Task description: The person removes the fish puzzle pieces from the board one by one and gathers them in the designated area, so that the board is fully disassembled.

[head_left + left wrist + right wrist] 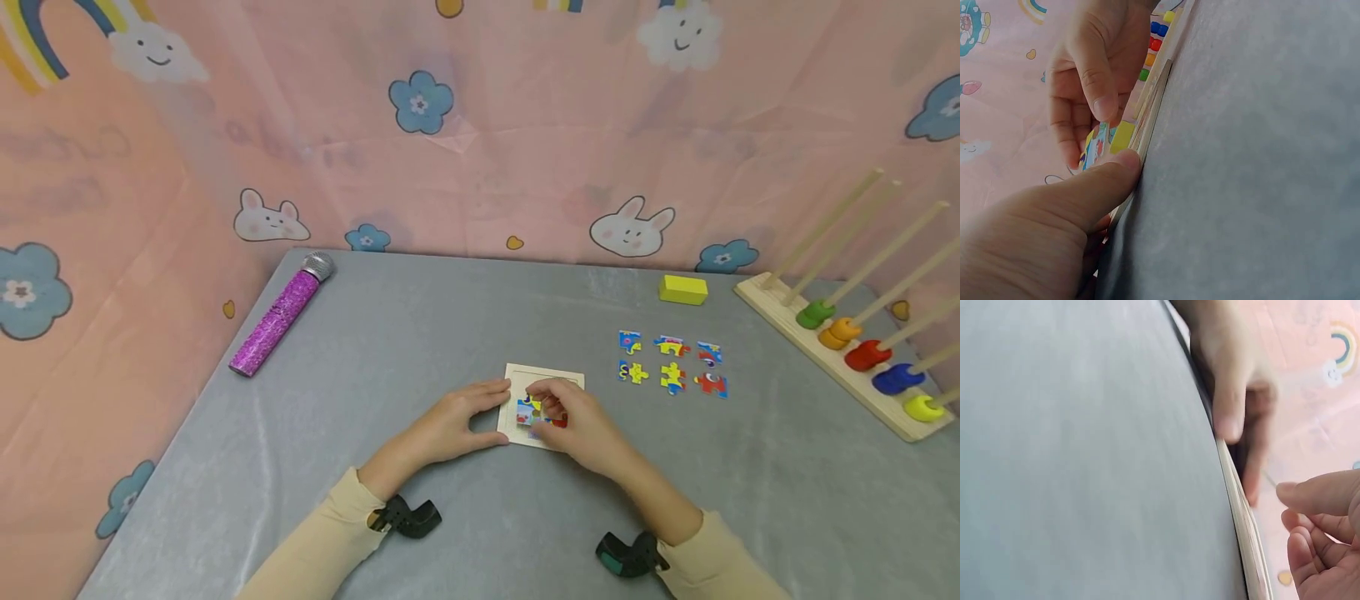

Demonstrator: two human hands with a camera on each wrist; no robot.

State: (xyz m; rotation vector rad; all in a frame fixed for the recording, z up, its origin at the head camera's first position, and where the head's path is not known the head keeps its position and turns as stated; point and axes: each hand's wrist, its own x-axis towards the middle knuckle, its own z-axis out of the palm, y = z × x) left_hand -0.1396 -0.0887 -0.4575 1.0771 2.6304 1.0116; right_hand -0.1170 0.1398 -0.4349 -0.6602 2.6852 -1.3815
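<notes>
A small wooden puzzle tray (pixel 543 371) lies flat on the grey tabletop, with colourful jigsaw pieces (pixel 527 414) inside its frame. My left hand (pixel 450 423) holds the tray's left side, thumb at the near corner and fingers farther up the edge. Over the tray, my right hand (pixel 588 427) pinches a puzzle piece (pixel 1097 147) between thumb and fingers. That hand hides part of the tray in the head view. To the right, several loose jigsaw pieces (pixel 672 378) lie in two rows.
A yellow block (pixel 683 290) sits near the back edge. At the right stands a wooden peg board (pixel 832 354) with coloured beads on its rods. A glittery purple microphone (pixel 277 321) lies at the left. Pink patterned cloth (pixel 480 167) hangs behind the table.
</notes>
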